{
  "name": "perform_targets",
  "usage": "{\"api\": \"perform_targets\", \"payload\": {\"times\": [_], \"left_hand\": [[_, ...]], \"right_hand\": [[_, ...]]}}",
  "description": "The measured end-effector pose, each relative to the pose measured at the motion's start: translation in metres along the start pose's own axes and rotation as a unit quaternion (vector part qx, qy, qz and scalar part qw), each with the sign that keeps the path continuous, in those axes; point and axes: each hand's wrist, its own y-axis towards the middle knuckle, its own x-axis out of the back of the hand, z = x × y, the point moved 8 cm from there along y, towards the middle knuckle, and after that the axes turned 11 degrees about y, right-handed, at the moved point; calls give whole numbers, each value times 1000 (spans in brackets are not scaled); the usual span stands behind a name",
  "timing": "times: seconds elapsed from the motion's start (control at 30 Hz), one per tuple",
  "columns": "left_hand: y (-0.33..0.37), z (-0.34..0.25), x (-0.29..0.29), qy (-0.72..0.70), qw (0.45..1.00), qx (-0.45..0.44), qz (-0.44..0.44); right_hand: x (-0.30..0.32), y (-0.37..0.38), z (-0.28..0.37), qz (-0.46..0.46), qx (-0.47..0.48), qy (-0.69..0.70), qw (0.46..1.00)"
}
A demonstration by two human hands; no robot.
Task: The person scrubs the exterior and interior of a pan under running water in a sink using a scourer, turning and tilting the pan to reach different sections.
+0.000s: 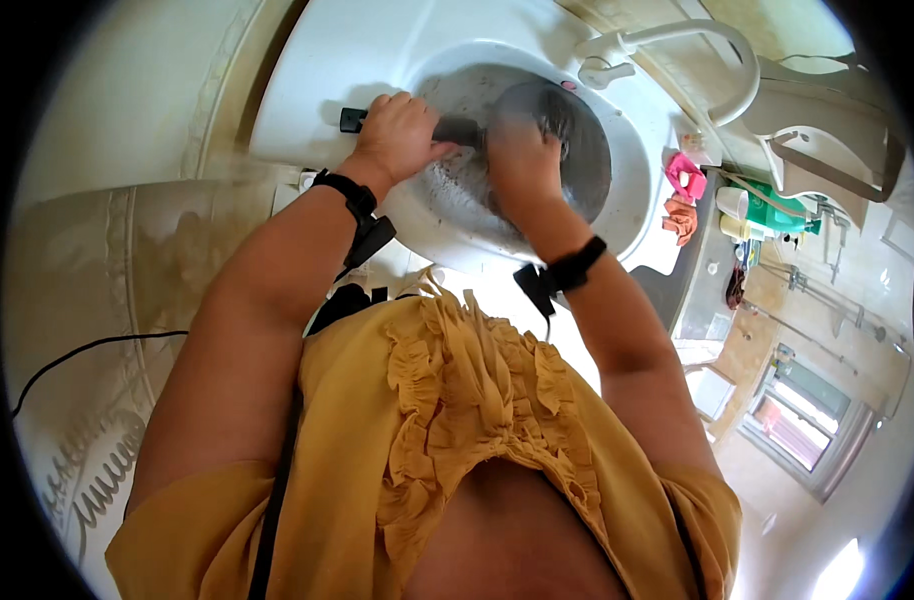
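Observation:
My left hand [399,135] is wrapped round the black handle [459,130] of a dark, round pan [522,98]. The handle's end sticks out past my fingers over the white rim of the washbasin [327,70]. Inside the oval basin, the pan is tilted in greyish water [462,190] with foamy specks. My right hand [522,160] is on the pan, blurred by motion. Its fingers are smeared, and whatever they may hold is hidden. Black bands circle both my wrists.
A white tap [605,60] with a curved hose stands at the basin's back right. Pink [685,177] and orange cloths [680,220] lie by its right edge. Beyond them are a green bottle [777,212] and a white cup [732,203]. A tiled wall [167,240] borders the left.

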Motion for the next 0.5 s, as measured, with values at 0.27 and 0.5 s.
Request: {"api": "perform_targets", "payload": {"times": [0.27,0.5], "left_hand": [[4,-2,0,3,1000,1,8],[6,-1,0,0,1000,0,-9]], "right_hand": [[6,18,0,47,-9,-13,999],[4,11,7,13,63,-31,997]]}}
